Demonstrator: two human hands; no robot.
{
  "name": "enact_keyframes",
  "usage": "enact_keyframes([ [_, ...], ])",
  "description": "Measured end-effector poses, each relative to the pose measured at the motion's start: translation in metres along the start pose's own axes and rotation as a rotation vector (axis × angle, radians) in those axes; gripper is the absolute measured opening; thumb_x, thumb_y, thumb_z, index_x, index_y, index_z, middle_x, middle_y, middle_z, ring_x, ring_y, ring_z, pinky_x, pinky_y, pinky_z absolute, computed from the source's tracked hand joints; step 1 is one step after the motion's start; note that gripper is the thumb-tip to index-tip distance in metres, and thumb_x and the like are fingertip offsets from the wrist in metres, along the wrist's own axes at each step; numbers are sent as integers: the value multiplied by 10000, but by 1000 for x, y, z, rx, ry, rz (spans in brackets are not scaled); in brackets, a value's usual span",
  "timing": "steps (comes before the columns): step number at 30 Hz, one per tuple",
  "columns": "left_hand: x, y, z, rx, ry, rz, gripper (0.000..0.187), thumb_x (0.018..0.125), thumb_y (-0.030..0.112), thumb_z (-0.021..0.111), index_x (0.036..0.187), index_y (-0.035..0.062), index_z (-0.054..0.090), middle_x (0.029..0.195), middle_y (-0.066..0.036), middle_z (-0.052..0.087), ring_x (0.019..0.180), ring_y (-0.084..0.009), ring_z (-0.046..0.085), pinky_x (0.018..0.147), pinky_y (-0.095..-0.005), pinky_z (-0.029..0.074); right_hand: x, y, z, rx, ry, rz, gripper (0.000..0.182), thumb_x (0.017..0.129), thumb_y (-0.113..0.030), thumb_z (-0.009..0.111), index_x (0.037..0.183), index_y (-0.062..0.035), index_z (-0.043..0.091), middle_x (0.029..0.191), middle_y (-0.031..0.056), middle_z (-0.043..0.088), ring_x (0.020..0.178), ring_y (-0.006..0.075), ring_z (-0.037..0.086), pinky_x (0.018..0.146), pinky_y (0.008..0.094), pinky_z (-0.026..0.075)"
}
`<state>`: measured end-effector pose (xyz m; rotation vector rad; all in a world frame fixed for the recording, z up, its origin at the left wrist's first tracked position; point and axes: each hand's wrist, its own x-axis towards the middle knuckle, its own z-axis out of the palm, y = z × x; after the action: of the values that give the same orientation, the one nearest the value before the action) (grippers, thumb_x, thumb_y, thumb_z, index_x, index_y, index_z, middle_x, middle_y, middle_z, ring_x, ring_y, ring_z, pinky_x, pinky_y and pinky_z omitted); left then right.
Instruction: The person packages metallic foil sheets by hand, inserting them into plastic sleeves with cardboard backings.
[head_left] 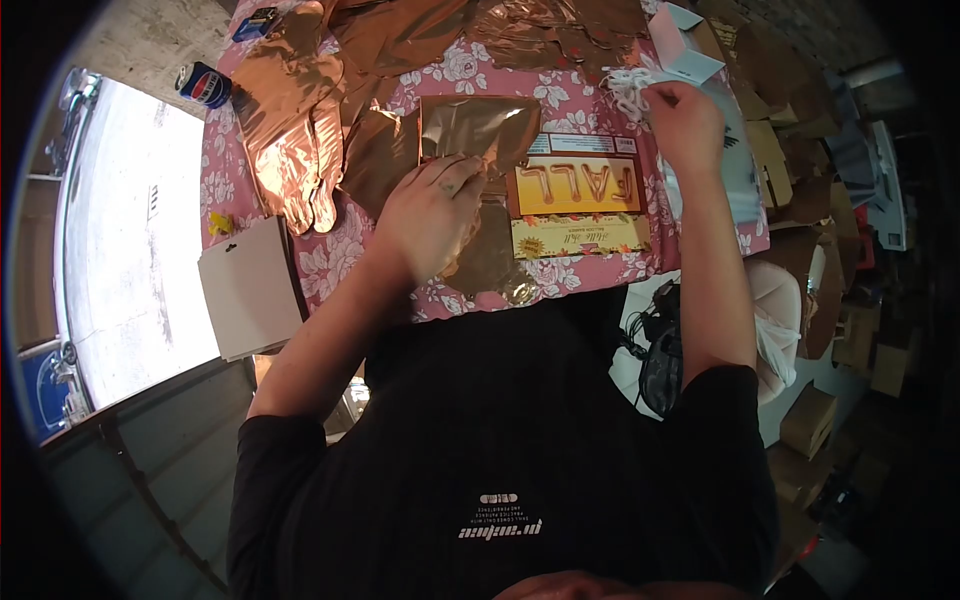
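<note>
My left hand [428, 212] lies over a folded copper foil balloon [478, 130], its fingers stretched flat on the foil and its thumb hidden. To the right of it is a yellow and orange FALL package [577, 188], upside down from here, with a cream header near the table's front edge. My right hand [688, 122] is closed in a pinch at a tangle of white string [630, 92] at the upper right. The fingertips meet at the string's right end.
More copper foil balloons [300, 135] spread over the flowered tablecloth [335, 255]. A Pepsi can [204, 86] stands at the left edge, above a stack of grey cards [252, 290]. A white box [686, 45] sits at the upper right; cardboard boxes [808, 418] lie beyond the table.
</note>
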<state>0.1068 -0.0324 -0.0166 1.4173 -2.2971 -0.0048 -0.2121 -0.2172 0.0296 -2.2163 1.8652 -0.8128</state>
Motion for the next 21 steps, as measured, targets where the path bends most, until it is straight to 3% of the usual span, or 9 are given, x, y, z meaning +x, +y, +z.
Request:
enact_keyframes([
  [5,-1,-1,0,44,-8,22,396,884,145,663,1252,6,705,1372,-117,664,1313,-281,606,1120,-421,481,-15,-55,-14,255,130,-72,231,951,-240,795,1055,-34,808,943,133,804,801,258,761,753,369,571],
  [8,0,1,-3,42,-11,23,404,892,152,654,1265,5,701,1382,-117,660,1317,-280,604,1126,-422,475,-28,-102,4,432,-46,-121,209,942,-207,807,1045,-26,808,958,125,795,865,260,759,795,363,572],
  [10,0,3,-6,-4,-23,-1,355,934,95,622,1262,-2,717,1392,-151,667,1313,-324,617,1117,-436,487,-34,-113,33,339,-164,-360,242,917,-192,822,1095,-30,797,1042,134,777,963,269,754,886,383,574],
  [11,0,4,-5,-4,-21,-4,355,934,95,622,1262,-2,717,1392,-151,667,1313,-324,617,1117,-436,487,-38,-114,37,339,-165,-363,242,917,-192,822,1095,-30,797,1042,134,777,963,269,754,886,383,574],
  [13,-1,2,-3,-11,-7,-1,356,929,93,626,1261,0,717,1386,-147,668,1314,-324,616,1121,-434,483,-46,-117,43,251,-401,-407,381,882,-205,850,1218,-52,758,1212,142,736,1126,291,714,993,421,555],
  [14,-1,2,-3,-9,-5,-9,356,929,93,626,1261,0,717,1386,-147,668,1314,-324,616,1121,-434,483,-51,-116,36,253,-406,-413,381,882,-205,850,1218,-52,758,1212,142,736,1126,291,714,993,421,555],
  [16,-2,2,-4,-1,-12,0,364,924,96,636,1265,-3,717,1391,-143,666,1311,-323,617,1125,-433,480,-71,-101,6,192,-326,-572,541,834,-215,877,1327,-81,702,1405,149,666,1296,343,642,1106,450,513],
  [19,-2,1,-4,-6,-12,9,372,920,103,645,1268,-4,718,1396,-139,664,1313,-317,616,1120,-434,482,-116,-72,-34,75,-380,-603,628,778,-175,897,1362,-93,680,1511,147,607,1436,389,537,1181,464,464],
  [21,-3,-2,0,10,2,16,400,905,125,651,1280,0,707,1388,-128,657,1318,-306,603,1125,-431,472,-144,-47,-45,-117,-556,-567,622,776,-73,850,1373,-90,674,1574,156,559,1498,404,475,1232,486,413],
])
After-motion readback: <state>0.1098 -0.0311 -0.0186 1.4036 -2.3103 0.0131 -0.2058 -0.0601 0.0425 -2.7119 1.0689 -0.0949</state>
